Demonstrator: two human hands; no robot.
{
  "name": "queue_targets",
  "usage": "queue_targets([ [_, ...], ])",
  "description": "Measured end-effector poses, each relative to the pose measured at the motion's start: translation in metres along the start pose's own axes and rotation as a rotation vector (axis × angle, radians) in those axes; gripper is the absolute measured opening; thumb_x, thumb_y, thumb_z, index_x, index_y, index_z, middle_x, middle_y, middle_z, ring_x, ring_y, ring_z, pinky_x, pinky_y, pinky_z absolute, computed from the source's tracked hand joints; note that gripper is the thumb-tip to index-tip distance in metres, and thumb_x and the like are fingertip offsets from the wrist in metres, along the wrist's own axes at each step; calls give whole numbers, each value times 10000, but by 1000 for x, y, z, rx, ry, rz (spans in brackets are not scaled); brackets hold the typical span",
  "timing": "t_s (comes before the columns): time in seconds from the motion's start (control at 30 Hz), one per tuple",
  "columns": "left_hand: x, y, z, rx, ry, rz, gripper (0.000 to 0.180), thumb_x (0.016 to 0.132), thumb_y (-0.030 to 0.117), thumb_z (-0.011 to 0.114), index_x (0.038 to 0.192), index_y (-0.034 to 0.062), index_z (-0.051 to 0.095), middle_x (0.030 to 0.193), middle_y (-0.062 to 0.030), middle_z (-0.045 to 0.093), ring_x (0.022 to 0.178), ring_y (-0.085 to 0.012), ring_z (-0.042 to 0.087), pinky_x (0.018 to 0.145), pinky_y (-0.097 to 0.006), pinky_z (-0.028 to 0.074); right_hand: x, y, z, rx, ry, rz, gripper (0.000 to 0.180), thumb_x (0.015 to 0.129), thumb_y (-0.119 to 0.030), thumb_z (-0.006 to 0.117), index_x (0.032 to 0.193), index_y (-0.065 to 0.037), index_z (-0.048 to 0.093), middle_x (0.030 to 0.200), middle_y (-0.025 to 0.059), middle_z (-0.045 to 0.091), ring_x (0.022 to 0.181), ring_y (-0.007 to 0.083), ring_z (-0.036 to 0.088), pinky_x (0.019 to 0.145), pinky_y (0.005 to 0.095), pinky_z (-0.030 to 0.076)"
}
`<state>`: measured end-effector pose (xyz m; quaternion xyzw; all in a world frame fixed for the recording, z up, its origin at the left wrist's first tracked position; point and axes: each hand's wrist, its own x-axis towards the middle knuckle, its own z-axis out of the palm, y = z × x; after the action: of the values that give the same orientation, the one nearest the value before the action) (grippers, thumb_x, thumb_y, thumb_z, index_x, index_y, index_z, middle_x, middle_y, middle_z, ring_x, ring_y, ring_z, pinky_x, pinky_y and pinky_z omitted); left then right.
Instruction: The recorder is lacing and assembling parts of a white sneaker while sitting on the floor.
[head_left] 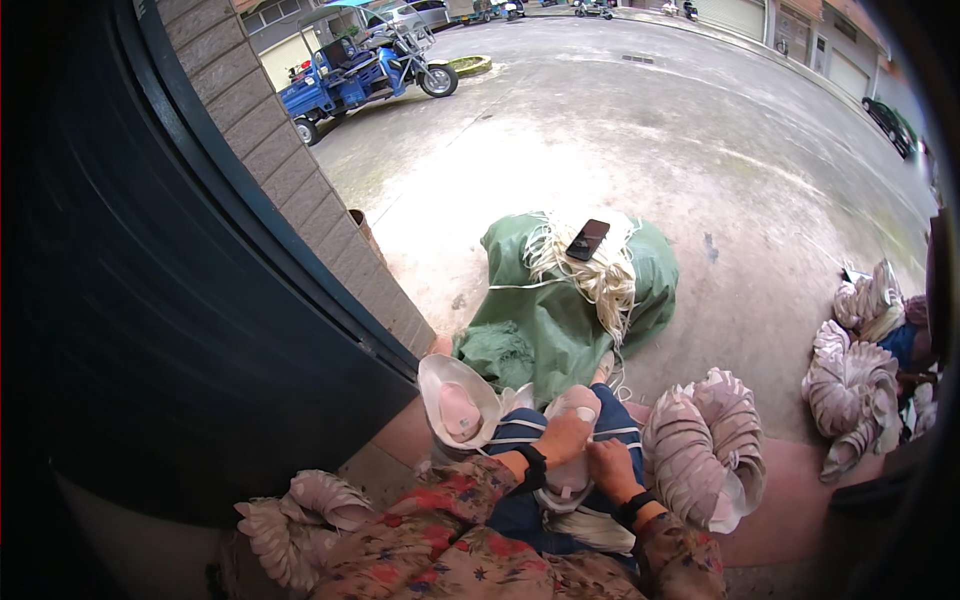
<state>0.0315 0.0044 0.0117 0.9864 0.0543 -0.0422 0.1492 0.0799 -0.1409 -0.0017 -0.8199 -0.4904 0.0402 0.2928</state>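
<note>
A pale pink-and-white shoe upper lies across my lap, over blue trousers. My left hand is closed on its upper left part. Close beside it on the right, my right hand has its fingers pinched together at the shoe upper's edge; what they hold is too small to make out. White laces run across both my legs. By my left knee a second shoe upper rests with its pink lining showing. Ahead of my knees, a bundle of cream laces hangs over a green sack.
A black phone sits on the laces. Nested shoe uppers are piled at my right, at my lower left and farther right. A dark door closes off the left side. Across the pavement stands a blue cargo tricycle.
</note>
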Motion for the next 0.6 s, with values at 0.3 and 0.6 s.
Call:
queue_targets([
  [0.3,-4,-21,-3,-754,137,-173,145,698,151,599,699,22,532,667,-112,549,647,-229,550,576,-335,433,20,-12,-31,-414,-244,-338,97,692,-139,499,732,-89,571,794,66,530,828,228,484,695,369,351],
  [0.6,33,-20,-5,-868,-83,-59,146,613,128,655,704,21,618,651,-98,598,615,-174,572,593,-280,448,63,-72,-250,875,624,-139,169,780,-20,340,736,-43,501,713,68,502,678,152,482,676,245,385],
])
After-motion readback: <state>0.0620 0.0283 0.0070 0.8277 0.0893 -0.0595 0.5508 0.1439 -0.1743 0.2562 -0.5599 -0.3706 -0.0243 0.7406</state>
